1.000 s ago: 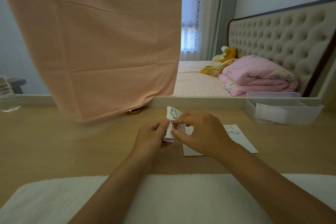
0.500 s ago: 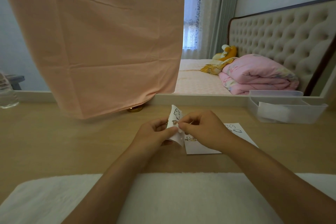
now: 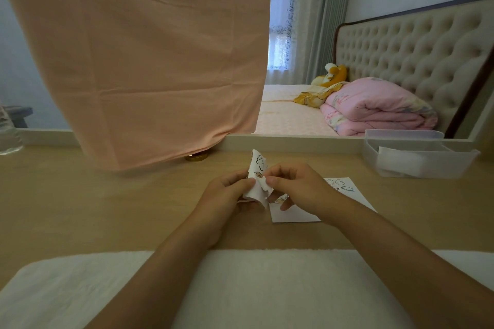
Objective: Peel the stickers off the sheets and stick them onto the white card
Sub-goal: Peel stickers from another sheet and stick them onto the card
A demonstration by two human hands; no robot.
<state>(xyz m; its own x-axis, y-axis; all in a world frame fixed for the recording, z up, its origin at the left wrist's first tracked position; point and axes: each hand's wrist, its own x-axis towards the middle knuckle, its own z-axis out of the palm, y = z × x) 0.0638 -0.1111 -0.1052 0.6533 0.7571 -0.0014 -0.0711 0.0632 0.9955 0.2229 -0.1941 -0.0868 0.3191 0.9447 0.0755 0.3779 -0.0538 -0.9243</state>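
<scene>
A small sticker sheet (image 3: 257, 168) with cartoon drawings is held upright and curled above the wooden desk, pinched in my left hand (image 3: 227, 195). My right hand (image 3: 299, 189) pinches a sticker (image 3: 264, 184) at the sheet's right edge, partly lifted off the backing. The white card (image 3: 344, 189) lies flat on the desk just behind and under my right hand, with a few cartoon stickers on it; much of it is hidden by the hand.
A clear plastic box (image 3: 419, 160) with white sheets stands at the back right. A peach cloth (image 3: 149, 61) hangs over the desk's back left, a gold base (image 3: 196, 157) beneath it. A clear bottle (image 3: 9, 133) at far left, a white towel (image 3: 240, 288) along the front edge.
The sticker has come further off the sheet, its white edge now standing free between my hands. Both hands stay in about the same spot.
</scene>
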